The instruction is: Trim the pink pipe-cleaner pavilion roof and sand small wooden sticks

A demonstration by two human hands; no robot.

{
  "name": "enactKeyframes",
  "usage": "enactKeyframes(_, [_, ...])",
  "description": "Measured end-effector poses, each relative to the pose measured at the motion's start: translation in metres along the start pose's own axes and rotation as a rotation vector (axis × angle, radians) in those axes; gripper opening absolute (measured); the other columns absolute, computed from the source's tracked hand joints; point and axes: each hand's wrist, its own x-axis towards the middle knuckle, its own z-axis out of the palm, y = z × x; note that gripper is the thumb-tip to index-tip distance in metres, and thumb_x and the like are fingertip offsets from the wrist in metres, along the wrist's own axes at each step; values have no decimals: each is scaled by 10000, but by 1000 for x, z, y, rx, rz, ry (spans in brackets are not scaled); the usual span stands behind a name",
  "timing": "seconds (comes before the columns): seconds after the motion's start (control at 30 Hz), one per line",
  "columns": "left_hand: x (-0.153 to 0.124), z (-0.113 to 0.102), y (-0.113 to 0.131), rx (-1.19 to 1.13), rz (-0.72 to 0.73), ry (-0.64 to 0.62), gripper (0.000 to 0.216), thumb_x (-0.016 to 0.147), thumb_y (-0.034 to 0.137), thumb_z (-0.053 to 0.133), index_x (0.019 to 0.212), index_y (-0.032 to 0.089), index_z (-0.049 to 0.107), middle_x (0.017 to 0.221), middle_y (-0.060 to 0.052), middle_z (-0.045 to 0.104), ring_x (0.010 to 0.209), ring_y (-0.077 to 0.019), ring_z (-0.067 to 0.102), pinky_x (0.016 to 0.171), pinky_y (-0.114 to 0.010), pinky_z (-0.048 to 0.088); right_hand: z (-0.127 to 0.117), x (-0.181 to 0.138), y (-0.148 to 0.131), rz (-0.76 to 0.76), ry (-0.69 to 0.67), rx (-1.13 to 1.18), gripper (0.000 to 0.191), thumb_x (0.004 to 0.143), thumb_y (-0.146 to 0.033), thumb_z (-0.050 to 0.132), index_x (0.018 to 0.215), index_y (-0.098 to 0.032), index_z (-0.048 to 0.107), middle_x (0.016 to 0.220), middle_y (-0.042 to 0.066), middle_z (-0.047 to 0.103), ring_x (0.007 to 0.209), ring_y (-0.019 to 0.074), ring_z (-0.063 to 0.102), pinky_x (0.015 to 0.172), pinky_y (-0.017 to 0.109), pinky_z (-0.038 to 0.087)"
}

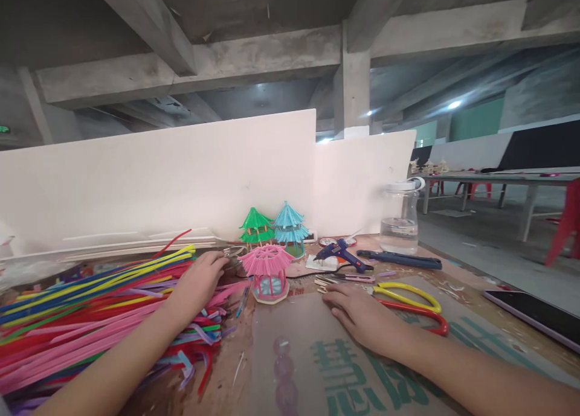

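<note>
My left hand (202, 277) rests over a large heap of colourful pipe cleaners (104, 325), its fingers stretched forward and holding nothing I can see. To its right stands a small pink pavilion model (268, 271) with a fringed roof and a pale hexagonal base. Behind that are a green pavilion model (256, 226) and a light blue one (290, 224). My right hand (356, 313) lies palm down on a printed plastic sheet (294, 343), fingers extended beside short pale sticks (321, 282). Yellow-and-red-handled scissors (435, 310) lie partly behind it.
A blue glue gun (339, 254) sits beyond my right hand, with a dark blue utility knife (401, 259) beside it. A clear water bottle (399, 223) stands at the back right. A phone (534, 316) lies at the right edge. White boards (181, 180) rise behind the table.
</note>
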Motion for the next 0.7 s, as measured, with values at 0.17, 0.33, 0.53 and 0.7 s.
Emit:
enactKeyframes(0.17, [0, 6, -3, -24, 25, -56, 309, 867, 177, 435, 891, 201, 742, 1200, -137, 669, 1179, -307, 585, 1005, -510, 489, -2, -1, -1, -7, 8, 18, 388, 933, -156, 404, 1211, -115, 671, 1324, 181, 606, 1231, 305, 550, 1079, 479, 406])
enactKeyframes(0.33, [2, 7, -7, -50, 49, -125, 330, 846, 207, 419, 772, 205, 741, 1096, -126, 719, 1056, -284, 652, 924, -437, 538, -4, -2, -2, -6, -8, 20, 382, 942, -164, 405, 1216, -114, 667, 1323, 176, 604, 1230, 298, 547, 1078, 468, 406])
enactKeyframes(0.53, [14, -36, 10, -39, -76, -107, 270, 762, 143, 387, 711, 203, 646, 828, -71, 707, 792, -224, 663, 726, -325, 520, -2, 1, 0, -10, 7, 15, 367, 934, -151, 425, 1205, -125, 671, 1316, 164, 610, 1226, 297, 550, 1079, 466, 407])
enactKeyframes(0.7, [9, -60, 68, -186, 91, 48, 238, 773, 110, 364, 628, 216, 520, 587, 8, 565, 574, -162, 548, 552, -245, 409, -1, 1, 1, -20, 16, 20, 356, 935, -145, 438, 1205, -123, 669, 1315, 166, 608, 1218, 292, 557, 1071, 454, 415])
